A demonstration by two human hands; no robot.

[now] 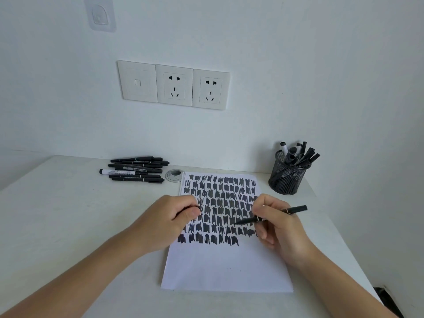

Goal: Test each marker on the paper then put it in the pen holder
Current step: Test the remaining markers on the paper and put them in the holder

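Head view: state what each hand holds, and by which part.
Right hand grips a black marker at mid-barrel, tip over the paper. Left hand pinches a small dark piece, probably its cap, mostly hidden.

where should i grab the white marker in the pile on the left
Pinch the white marker by its black-capped left end, coming from the left and above. It lies flat and sideways in the pile of black markers, with neighbours crowding its barrel, and only that end juts clear of them.

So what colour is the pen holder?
Black wire mesh pen holder, clearest in the head view.
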